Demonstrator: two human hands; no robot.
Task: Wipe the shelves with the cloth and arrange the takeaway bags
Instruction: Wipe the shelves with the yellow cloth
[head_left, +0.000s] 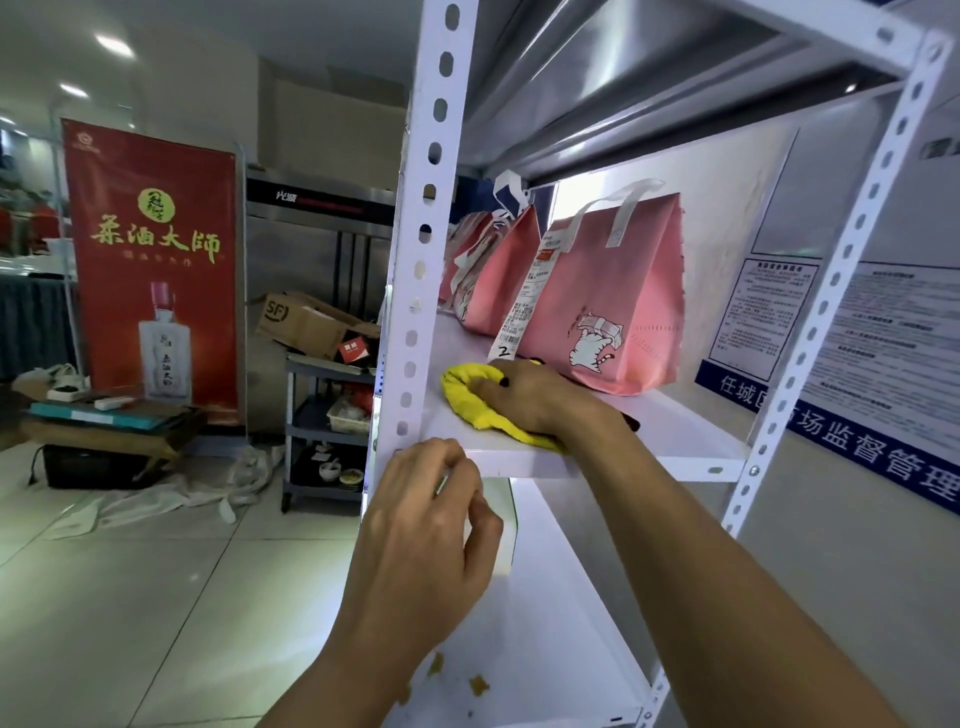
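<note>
My cloth (485, 402) is soft yellow fabric; the shelf (649, 431) is smooth white-painted metal, faintly glossy; the takeaway bags (613, 291) look matt pink non-woven; the floor (156, 597) is glossy tile.

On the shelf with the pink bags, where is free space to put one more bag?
Bare shelf lies right of the right hand and yellow cloth, before the front pink bag. The back left is crowded with more bags.

Yellow cloth (475, 397), crumpled, flat on white shelf (675, 441) at frame centre; pink takeaway bags (613, 291), cat print, white handles, receipt attached, upright in a row just behind, centre right.
</note>
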